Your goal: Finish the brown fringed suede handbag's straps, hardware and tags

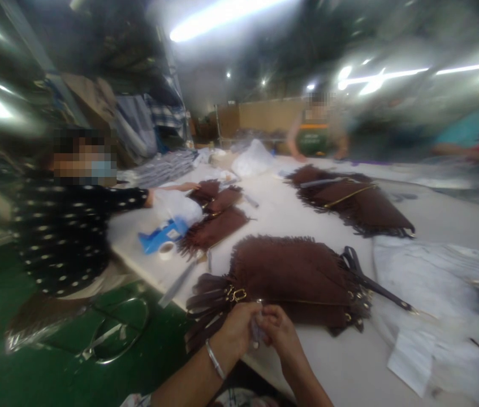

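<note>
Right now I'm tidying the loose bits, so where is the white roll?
In the head view, the white roll is left of centre on the table, near its edge, just below the blue wrapper and left of a brown fringed bag.

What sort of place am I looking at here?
Probably a bag workshop or small factory: fringed brown bags lie in several piles on a big shared table, a person in a dotted top works at its left side, and a long tube light hangs overhead.
</note>
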`<state>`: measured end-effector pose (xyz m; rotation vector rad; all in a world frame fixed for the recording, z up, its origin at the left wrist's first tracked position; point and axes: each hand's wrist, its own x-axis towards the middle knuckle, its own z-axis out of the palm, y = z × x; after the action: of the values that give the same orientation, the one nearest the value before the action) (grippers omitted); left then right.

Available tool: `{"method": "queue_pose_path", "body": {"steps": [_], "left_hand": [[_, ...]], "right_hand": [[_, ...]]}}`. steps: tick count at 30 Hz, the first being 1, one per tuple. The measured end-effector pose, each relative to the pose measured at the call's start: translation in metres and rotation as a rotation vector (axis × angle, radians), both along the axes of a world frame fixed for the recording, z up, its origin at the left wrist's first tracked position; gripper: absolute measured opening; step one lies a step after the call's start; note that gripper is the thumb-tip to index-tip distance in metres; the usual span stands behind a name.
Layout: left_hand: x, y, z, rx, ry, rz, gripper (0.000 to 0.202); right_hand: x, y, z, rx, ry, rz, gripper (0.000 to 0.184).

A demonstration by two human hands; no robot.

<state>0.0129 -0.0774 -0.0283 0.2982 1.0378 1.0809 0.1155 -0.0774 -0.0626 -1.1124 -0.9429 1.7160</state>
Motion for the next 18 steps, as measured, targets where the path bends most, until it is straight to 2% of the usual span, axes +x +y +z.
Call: {"method": "queue_pose_path", "body": {"steps": [5,10,14,18], "left_hand": [[-0.003,-0.009,0.002,0.095,0.041,0.008,0.023],[-0.01,-0.023,0.001,0.172,0.086,0.038,0.039],[-0.008,-0.029,-0.007,0.194,0.159,0.049,0.047],[-0.008,-0.03,-0.014,0.17,0.117,0.076,0.054]], "right_hand": [[0.002,-0.013,0.008,0.109,-0.149,0.006,0.042],[0.008,-0.027,0.017,0.142,-0.275,0.004,0.037],[0.007,-0.036,0.015,0.172,-0.387,-0.022,0.027],[0.005,-0.043,0.009,0.188,-0.439,0.024,0.02]]}}
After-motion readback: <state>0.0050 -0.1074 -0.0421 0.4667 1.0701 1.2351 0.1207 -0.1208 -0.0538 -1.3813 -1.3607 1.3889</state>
